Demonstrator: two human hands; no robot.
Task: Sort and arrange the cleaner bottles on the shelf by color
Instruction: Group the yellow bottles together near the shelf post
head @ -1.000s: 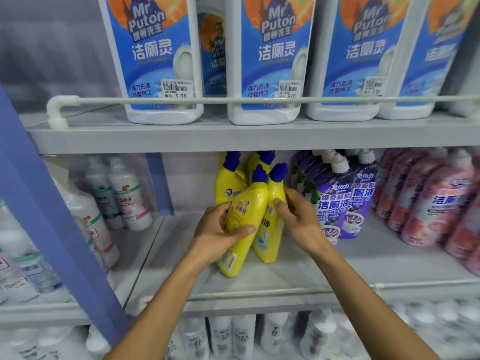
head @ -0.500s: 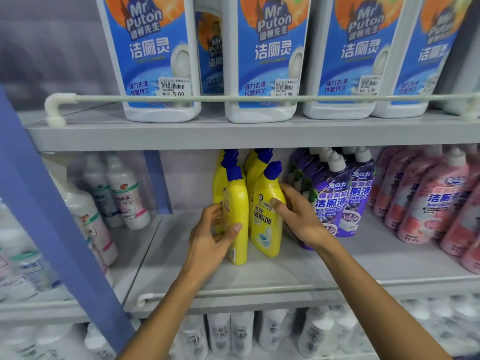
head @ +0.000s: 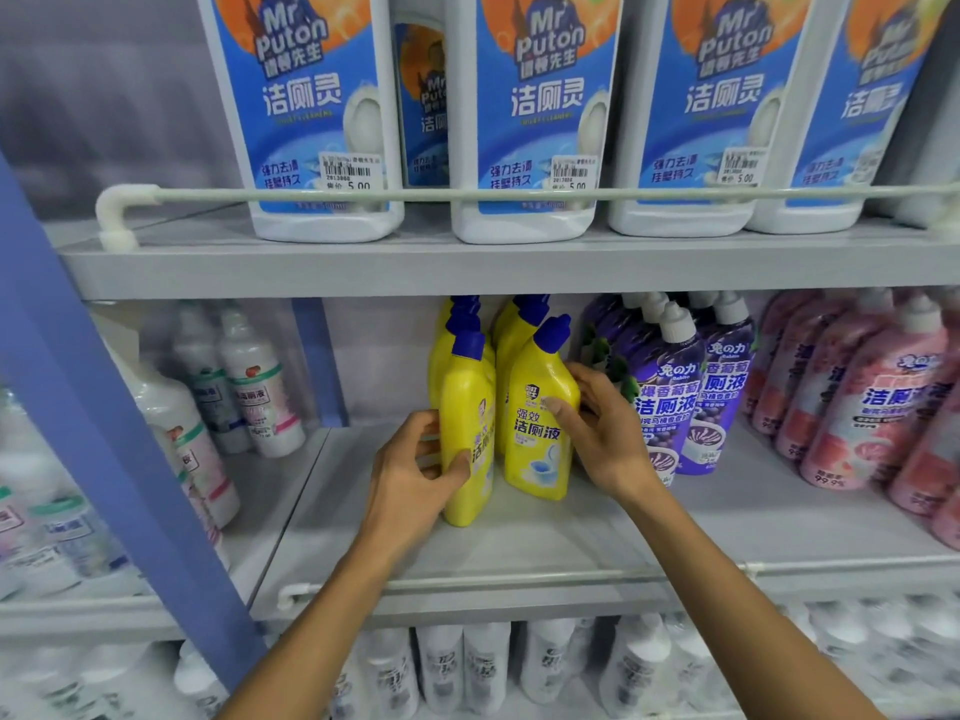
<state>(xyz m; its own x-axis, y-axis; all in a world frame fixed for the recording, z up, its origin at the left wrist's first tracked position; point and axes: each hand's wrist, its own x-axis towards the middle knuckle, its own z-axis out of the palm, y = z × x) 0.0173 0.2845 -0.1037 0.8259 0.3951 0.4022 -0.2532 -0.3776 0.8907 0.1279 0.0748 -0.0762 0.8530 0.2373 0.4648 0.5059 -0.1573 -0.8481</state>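
Several yellow cleaner bottles with blue caps stand upright on the middle grey shelf [head: 519, 543]. My left hand [head: 415, 475] grips the front left yellow bottle [head: 467, 439], which is turned side-on. My right hand [head: 602, 433] holds the front right yellow bottle [head: 537, 407] by its right side, label facing me. More yellow bottles [head: 511, 324] stand behind these two. To their right stands a group of purple bottles [head: 670, 387] with white caps, then pink bottles [head: 872, 402] further right.
Big white jugs with blue labels [head: 535, 122] fill the upper shelf behind a rail [head: 363, 195]. A blue upright [head: 104, 433] divides off white bottles [head: 249, 387] on the left. More white bottles [head: 467, 667] stand on the lower shelf. A low rail [head: 467, 584] edges the middle shelf.
The two front yellow bottles, tilted a second ago, now stand upright and sit further back on the shelf. Both hands stay on them.
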